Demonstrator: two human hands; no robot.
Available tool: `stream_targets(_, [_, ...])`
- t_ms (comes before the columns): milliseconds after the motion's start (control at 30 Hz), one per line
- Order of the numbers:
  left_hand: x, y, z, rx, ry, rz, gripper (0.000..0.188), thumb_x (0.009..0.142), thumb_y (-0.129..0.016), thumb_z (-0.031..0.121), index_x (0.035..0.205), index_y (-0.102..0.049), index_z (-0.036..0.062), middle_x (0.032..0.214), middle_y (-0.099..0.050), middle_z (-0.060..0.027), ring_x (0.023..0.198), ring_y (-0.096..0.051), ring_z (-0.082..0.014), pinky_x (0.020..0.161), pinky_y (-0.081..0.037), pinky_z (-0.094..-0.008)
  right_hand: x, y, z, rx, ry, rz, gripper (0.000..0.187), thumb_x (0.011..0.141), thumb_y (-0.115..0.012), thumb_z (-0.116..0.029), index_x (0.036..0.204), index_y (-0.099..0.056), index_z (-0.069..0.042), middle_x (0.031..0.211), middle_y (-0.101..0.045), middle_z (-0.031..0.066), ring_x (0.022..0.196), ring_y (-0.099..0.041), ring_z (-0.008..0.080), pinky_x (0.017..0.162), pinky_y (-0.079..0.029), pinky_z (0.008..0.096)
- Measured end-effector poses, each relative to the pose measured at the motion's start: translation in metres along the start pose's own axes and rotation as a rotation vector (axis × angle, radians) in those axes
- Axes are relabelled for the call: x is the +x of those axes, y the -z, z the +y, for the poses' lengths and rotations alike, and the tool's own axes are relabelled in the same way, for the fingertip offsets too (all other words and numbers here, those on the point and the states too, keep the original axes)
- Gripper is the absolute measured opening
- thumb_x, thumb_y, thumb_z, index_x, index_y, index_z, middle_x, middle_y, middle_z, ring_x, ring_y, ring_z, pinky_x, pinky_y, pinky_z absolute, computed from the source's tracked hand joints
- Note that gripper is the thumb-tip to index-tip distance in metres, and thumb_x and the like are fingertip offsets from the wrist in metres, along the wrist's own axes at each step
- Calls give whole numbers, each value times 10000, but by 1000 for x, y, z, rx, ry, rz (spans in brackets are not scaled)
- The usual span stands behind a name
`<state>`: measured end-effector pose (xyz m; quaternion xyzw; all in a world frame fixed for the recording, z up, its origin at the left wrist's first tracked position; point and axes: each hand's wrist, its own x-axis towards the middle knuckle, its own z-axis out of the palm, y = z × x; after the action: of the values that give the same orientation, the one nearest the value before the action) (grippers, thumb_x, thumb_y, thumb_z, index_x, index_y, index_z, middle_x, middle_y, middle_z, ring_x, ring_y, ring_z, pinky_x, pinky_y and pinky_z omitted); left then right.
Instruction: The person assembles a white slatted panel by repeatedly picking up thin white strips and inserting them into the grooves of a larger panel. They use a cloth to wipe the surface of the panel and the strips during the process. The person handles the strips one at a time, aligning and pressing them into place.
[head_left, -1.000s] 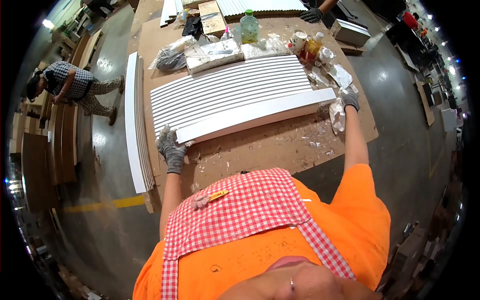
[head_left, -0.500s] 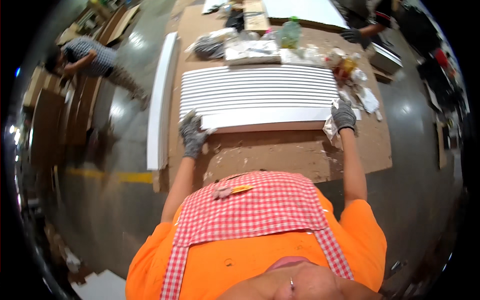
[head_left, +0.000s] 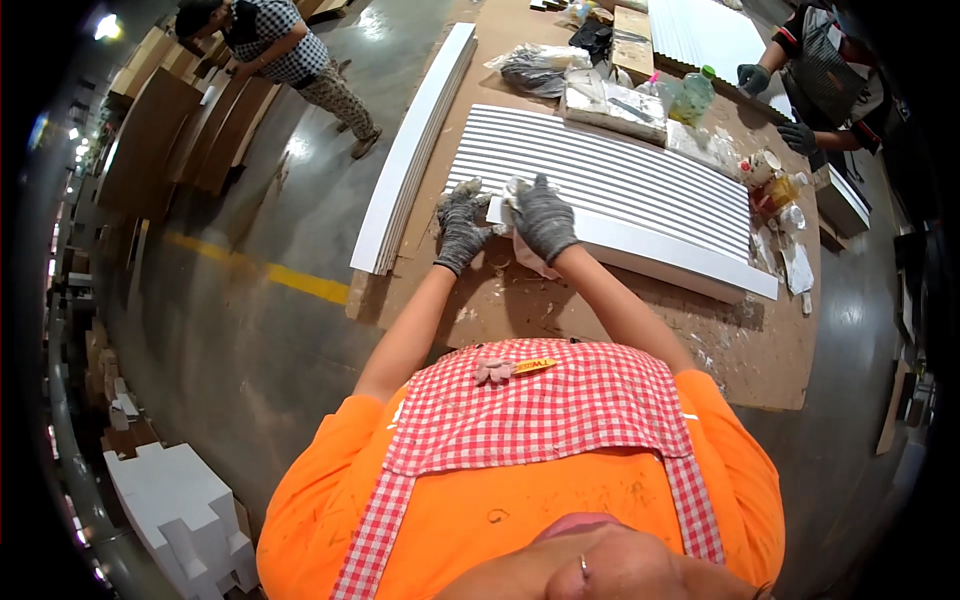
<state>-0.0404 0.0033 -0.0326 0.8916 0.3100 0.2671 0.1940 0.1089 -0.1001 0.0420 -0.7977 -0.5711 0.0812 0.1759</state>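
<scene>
Several long white boards [head_left: 600,165] lie side by side in a row on the table, their narrow edges making stripes. The nearest white board [head_left: 660,250] sits a little to the right of the others. My left hand [head_left: 462,228], in a grey knit glove, grips the left end of this board, thumb on the near side. Close beside it, my right hand [head_left: 545,220], gloved alike, holds a whitish rag [head_left: 535,258] over the board near that end. Part of the rag hangs down below the hand; its fingers partly hide the rest.
A stack of long white boards [head_left: 415,150] lies along the table's left edge. Behind the row are a whitish block [head_left: 615,108], a green-capped bottle [head_left: 692,95] and a bottle of amber liquid [head_left: 775,195]. A co-worker [head_left: 835,80] works at far right; another person [head_left: 280,50] bends at far left.
My right hand has moved with the rag from the board's right end to its left end, beside my left hand. The view has turned, so the row now slants down to the right.
</scene>
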Motion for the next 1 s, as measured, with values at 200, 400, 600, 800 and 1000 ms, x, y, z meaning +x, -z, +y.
stream_targets(200, [2, -8, -10, 86, -22, 149, 385, 693, -696, 228, 1054, -642, 106, 1162, -587, -144, 1119, -516, -334, 1004, -376, -416, -1, 3, -38, 30, 81, -16, 534, 832, -593, -289, 1287, -460, -44, 1236, -482, 280, 955, -606, 376, 702, -515, 440])
stream_targets(400, [1, -2, -3, -100, 82, 108, 493, 724, -700, 208, 1166, -545, 56, 1122, -573, -108, 1067, -529, -208, 952, -415, -345, -13, -5, -39, -90, 138, -72, 424, 854, -571, -343, 1242, -515, -184, 1255, -450, 199, 901, -634, 320, 716, -529, 439])
stream_targets(600, [5, 7, 9, 89, 80, 87, 439, 756, -643, 365, 1113, -615, 111, 1143, -590, -126, 1096, -515, -315, 977, -381, -433, 23, 5, -28, 31, 69, -56, 313, 869, -570, -337, 1113, -614, -146, 1066, -586, 206, 843, -640, 341, 708, -520, 439])
stream_targets(800, [3, 2, 5, -54, 157, 123, 490, 686, -710, 229, 1119, -566, 51, 1089, -584, -135, 1043, -553, -259, 946, -434, -347, -4, 5, -45, -89, 105, -227, 352, 843, -614, -301, 1173, -570, -184, 1103, -485, 182, 848, -635, 344, 683, -518, 466])
stream_targets(1000, [11, 6, 21, 24, 78, 218, 386, 733, -612, 145, 1111, -571, 78, 1071, -599, -156, 999, -564, -306, 891, -442, -387, 26, 11, -22, 126, 107, -197, 318, 826, -608, -340, 1043, -650, -111, 1194, -503, 247, 887, -630, 357, 694, -516, 451])
